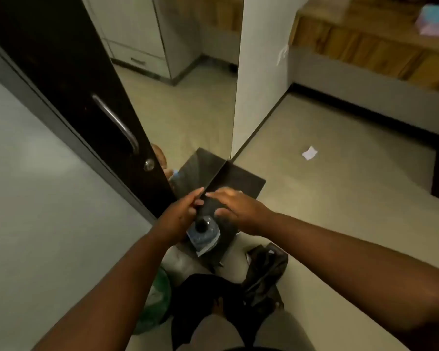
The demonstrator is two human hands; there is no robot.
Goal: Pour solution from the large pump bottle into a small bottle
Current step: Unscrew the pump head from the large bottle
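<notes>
The large pump bottle [203,238] has a clear body, a blue-and-white label and a black pump top. It stands upright near the front of a small dark table [241,178]. My left hand [184,211] hovers just above and left of the pump, with its fingers curled toward the right hand. My right hand [236,207] is palm down just above and right of the pump, fingers stretched toward the left hand and thumb near the pump head. A small pale thing [240,191] peeks out behind its knuckles. No small bottle can be made out.
A dark door with a metal handle [117,120] stands to the left, with a tall mirror [188,110] beside it against the table. On the floor lie a black bag [264,272], a green bag [155,295] and a paper scrap [309,152]. My legs are below the table.
</notes>
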